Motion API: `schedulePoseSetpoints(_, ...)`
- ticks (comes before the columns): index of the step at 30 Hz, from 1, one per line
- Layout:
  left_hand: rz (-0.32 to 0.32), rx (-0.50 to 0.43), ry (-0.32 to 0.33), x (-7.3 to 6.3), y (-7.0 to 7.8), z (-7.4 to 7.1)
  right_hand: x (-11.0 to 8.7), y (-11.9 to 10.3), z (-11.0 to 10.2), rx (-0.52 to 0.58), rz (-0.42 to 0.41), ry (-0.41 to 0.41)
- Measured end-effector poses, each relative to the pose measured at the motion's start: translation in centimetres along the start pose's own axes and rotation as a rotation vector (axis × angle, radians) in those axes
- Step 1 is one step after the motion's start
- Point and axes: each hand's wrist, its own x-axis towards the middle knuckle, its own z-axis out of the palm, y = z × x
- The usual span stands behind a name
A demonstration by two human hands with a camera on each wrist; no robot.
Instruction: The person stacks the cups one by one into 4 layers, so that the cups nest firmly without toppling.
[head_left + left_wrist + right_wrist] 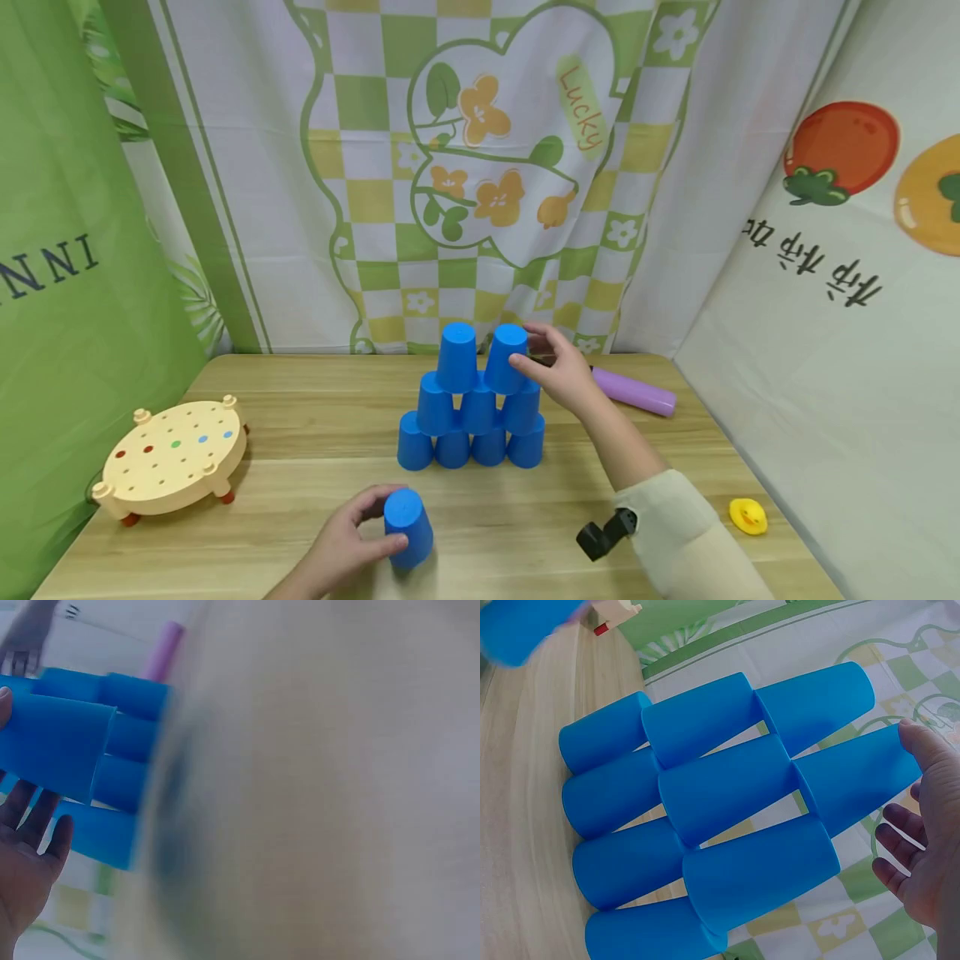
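Blue cups stand upside down in a stacked pyramid: several in the bottom row (452,448), three in the middle row (477,411), two on top. My right hand (558,367) is at the top right blue cup (506,358), thumb on its near side and fingers reaching behind. That cup rests on the middle row; in the right wrist view the right hand (934,825) has its thumb on the cup and its lower fingers apart from it. Nearer to me, my left hand (348,533) grips another upside-down blue cup (408,529) between thumb and fingers, in front of the pyramid.
A round cream pegboard (176,458) on short legs lies at the table's left. To the right are a purple cylinder (633,392) behind my right forearm and a yellow toy duck (747,517) near the edge. Patterned curtains (495,275) hang behind and beside the wooden table (300,417).
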Motion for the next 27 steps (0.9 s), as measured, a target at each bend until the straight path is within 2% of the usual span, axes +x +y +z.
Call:
schedulePoseSetpoints(3, 0.157, 0.073, 0.083, 1.3, 2.9, -1.2, -0.5, 0.3, -0.2, 0.014, -0.006, 0.009)
schedulePoseSetpoints(7, 0.347, 0.136, 0.146, 3.6, 7.7, -2.9, -1.1, 0.8, -0.3, 0.04, -0.005, 0.008)
schedulePoseSetpoints(10, 0.443, 0.156, 0.174, 5.4, 11.5, -3.8, -1.6, 1.1, -0.3, 0.056, -0.002, 0.019)
schedulePoseSetpoints(12, 0.484, 0.177, 0.194, 6.6, 13.8, -4.3, -2.0, 1.4, -0.3, 0.05, -0.001, 0.025)
schedulePoseSetpoints(15, 0.513, 0.185, 0.197, 8.4, 16.7, -4.5, -2.5, 1.7, -0.3, 0.032, -0.006, 0.037)
schedulePoseSetpoints(19, 0.486, 0.171, 0.188, 10.5, 19.2, -4.4, -3.5, 2.1, -0.3, 0.003, -0.021, 0.041)
schedulePoseSetpoints(22, 0.469, 0.154, 0.181, 12.0, 20.3, -4.0, -4.1, 2.4, -0.2, 0.001, -0.05, 0.055)
schedulePoseSetpoints(27, 0.455, 0.133, 0.161, 14.1, 20.9, -3.1, -4.8, 2.9, 0.0, 0.017, -0.086, 0.081)
